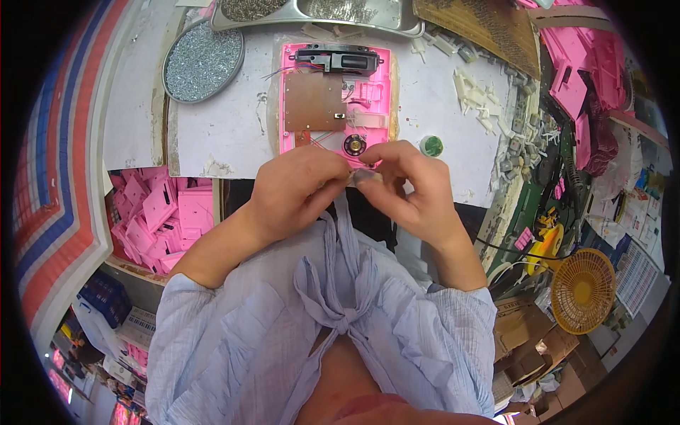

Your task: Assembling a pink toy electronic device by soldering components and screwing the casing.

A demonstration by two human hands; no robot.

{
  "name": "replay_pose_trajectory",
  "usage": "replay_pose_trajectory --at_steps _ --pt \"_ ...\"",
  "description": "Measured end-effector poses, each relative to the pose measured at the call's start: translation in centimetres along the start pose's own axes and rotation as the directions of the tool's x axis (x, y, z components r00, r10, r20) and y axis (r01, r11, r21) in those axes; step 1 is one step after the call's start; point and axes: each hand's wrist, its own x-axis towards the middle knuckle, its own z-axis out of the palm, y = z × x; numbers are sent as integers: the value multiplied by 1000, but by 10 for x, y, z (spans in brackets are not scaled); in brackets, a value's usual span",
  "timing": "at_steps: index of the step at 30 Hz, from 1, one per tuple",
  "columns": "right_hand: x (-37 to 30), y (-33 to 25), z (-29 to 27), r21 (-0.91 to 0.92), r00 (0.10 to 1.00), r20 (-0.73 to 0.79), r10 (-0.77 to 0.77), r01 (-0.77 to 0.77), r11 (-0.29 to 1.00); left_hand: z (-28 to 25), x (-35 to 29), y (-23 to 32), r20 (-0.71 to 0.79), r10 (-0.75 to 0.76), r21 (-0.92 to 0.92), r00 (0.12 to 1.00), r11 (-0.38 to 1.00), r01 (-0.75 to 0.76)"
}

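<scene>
My left hand [301,185] and my right hand [418,185] meet at the near edge of a pink plastic housing [386,92]. Both are closed, their fingertips pinched together around a small greyish piece [363,175] whose kind I cannot make out. Inside the housing lies a brown circuit board [312,103], with a black mechanism [340,61] along the far side. A small round speaker [355,145] sits just beyond my fingertips. Thin red wires run near the board's lower edge, partly hidden by my left hand.
Screws fill a round metal dish [204,60] at the far left; a metal tray [354,14] stands behind. Right of the housing are a green-topped round container [431,146] and loose white plastic parts [478,99]. Pink panels [159,205] fill a left bin. A yellow fan [582,290] stands right.
</scene>
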Motion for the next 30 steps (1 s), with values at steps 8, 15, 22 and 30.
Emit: replay_pose_trajectory --at_steps 8,15,22,30 --pt "7 10 1 -150 891 -34 -453 443 884 -7 5 -2 56 -111 -152 992 981 118" --pt "6 14 -2 -248 849 -13 -529 510 824 -7 12 -2 54 -61 -61 997 996 65" --pt "7 18 -3 -287 842 -83 -533 492 822 -5 8 -4 -24 -119 -95 993 989 116" --pt "31 49 -22 -350 871 -255 -421 323 880 3 35 -8 154 -70 449 986 893 -7"
